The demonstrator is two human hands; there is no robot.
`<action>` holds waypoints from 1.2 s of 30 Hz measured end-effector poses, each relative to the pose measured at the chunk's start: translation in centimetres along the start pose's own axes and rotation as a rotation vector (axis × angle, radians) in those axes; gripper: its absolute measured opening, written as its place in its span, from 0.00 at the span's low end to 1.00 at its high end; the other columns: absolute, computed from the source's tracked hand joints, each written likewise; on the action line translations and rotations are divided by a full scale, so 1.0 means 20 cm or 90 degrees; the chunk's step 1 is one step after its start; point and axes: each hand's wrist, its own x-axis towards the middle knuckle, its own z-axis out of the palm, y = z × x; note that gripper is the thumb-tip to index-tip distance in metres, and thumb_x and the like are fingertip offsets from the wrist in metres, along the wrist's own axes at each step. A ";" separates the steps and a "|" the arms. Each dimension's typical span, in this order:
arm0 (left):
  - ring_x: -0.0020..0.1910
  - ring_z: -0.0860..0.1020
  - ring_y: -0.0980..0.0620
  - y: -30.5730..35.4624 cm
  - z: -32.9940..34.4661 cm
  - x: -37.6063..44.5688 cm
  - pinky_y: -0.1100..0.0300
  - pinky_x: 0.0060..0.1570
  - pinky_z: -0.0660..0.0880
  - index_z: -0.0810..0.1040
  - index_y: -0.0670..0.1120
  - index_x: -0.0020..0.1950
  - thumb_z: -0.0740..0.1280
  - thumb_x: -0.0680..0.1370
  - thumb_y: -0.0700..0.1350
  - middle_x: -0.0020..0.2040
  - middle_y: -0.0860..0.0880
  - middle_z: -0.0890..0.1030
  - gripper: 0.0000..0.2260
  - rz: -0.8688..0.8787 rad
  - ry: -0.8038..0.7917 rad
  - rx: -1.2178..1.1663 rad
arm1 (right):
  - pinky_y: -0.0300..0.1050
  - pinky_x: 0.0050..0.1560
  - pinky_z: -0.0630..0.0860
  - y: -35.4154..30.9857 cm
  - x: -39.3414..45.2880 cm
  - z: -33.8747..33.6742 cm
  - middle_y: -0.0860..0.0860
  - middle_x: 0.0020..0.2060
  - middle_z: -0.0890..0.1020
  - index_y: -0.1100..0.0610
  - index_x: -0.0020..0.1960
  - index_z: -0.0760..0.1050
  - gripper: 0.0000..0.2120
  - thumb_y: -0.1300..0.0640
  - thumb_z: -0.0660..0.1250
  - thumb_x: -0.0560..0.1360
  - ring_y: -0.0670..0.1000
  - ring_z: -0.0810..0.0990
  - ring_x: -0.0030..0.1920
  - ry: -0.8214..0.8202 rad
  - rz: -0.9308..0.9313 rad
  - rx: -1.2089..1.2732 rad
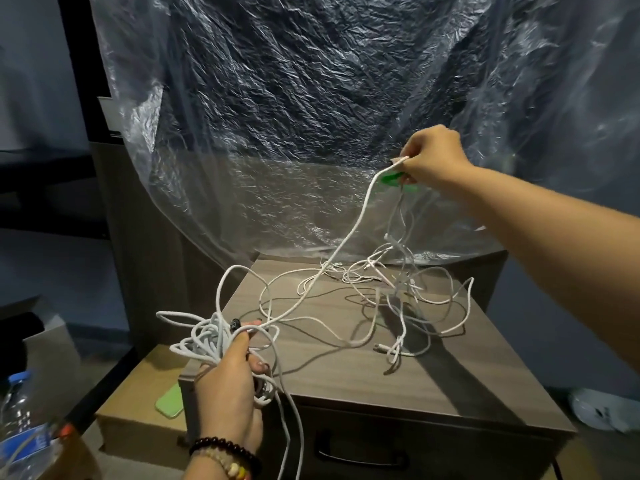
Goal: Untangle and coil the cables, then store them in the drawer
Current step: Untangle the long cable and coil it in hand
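Note:
My left hand [230,372] grips a loose bundle of white cable loops [204,337] at the front left corner of the wooden drawer cabinet [363,368]. One white cable [349,237] runs up from that bundle to my right hand [433,157], which is raised above the cabinet and pinches the cable together with a green piece [394,178]. Thinner cables hang from my right hand into a white tangle [398,289] spread over the cabinet top. The drawer front with its dark handle [360,455] faces me and looks closed.
A crinkled clear plastic sheet [311,116] hangs behind the cabinet. A green phone [169,400] lies on a cardboard box [138,420] to the left. A plastic water bottle [20,427] stands at the bottom left. A white object [602,410] lies on the floor at right.

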 end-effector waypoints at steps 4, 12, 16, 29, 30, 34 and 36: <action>0.25 0.63 0.56 0.00 0.00 -0.01 0.62 0.27 0.61 0.86 0.45 0.46 0.70 0.75 0.43 0.24 0.52 0.66 0.06 0.011 -0.062 0.023 | 0.49 0.41 0.83 0.02 -0.04 0.04 0.58 0.36 0.84 0.60 0.43 0.81 0.03 0.65 0.74 0.71 0.50 0.84 0.33 -0.162 0.031 0.081; 0.28 0.65 0.54 0.00 0.01 -0.07 0.59 0.33 0.65 0.86 0.49 0.47 0.72 0.67 0.48 0.26 0.50 0.67 0.11 0.017 -0.192 0.118 | 0.41 0.38 0.79 -0.09 -0.54 0.24 0.49 0.38 0.84 0.51 0.52 0.69 0.16 0.61 0.74 0.71 0.44 0.83 0.35 -0.406 -0.207 -0.064; 0.35 0.72 0.48 -0.02 0.03 -0.10 0.54 0.40 0.71 0.87 0.49 0.46 0.73 0.60 0.54 0.32 0.43 0.75 0.18 -0.015 -0.293 0.213 | 0.46 0.36 0.72 -0.14 -0.63 0.30 0.51 0.42 0.82 0.56 0.56 0.68 0.17 0.59 0.72 0.73 0.52 0.79 0.40 -0.463 -0.350 -0.247; 0.21 0.68 0.53 -0.07 0.06 -0.09 0.64 0.23 0.67 0.81 0.36 0.51 0.69 0.75 0.45 0.23 0.48 0.70 0.12 -0.101 -0.308 0.211 | 0.49 0.41 0.79 -0.04 -0.69 0.35 0.52 0.40 0.85 0.61 0.47 0.75 0.11 0.60 0.74 0.70 0.52 0.83 0.40 -0.344 -0.437 -0.096; 0.22 0.68 0.53 -0.07 0.05 -0.08 0.63 0.25 0.68 0.80 0.35 0.52 0.69 0.75 0.44 0.23 0.48 0.70 0.13 -0.095 -0.292 0.186 | 0.48 0.39 0.80 0.01 -0.66 0.33 0.52 0.37 0.85 0.61 0.45 0.77 0.09 0.61 0.75 0.69 0.51 0.83 0.37 -0.301 -0.440 -0.063; 0.20 0.66 0.55 -0.06 0.05 -0.07 0.62 0.29 0.66 0.81 0.38 0.46 0.66 0.76 0.42 0.27 0.47 0.69 0.07 -0.070 -0.249 0.099 | 0.40 0.37 0.77 0.17 -0.54 0.24 0.50 0.32 0.84 0.60 0.41 0.82 0.04 0.64 0.76 0.67 0.47 0.81 0.32 -0.209 -0.421 -0.022; 0.20 0.66 0.56 -0.05 0.05 -0.07 0.62 0.30 0.65 0.80 0.40 0.46 0.66 0.77 0.42 0.27 0.47 0.70 0.06 -0.063 -0.236 0.082 | 0.33 0.38 0.76 0.26 -0.48 0.18 0.51 0.33 0.84 0.60 0.41 0.84 0.05 0.67 0.76 0.66 0.47 0.81 0.32 -0.163 -0.357 -0.014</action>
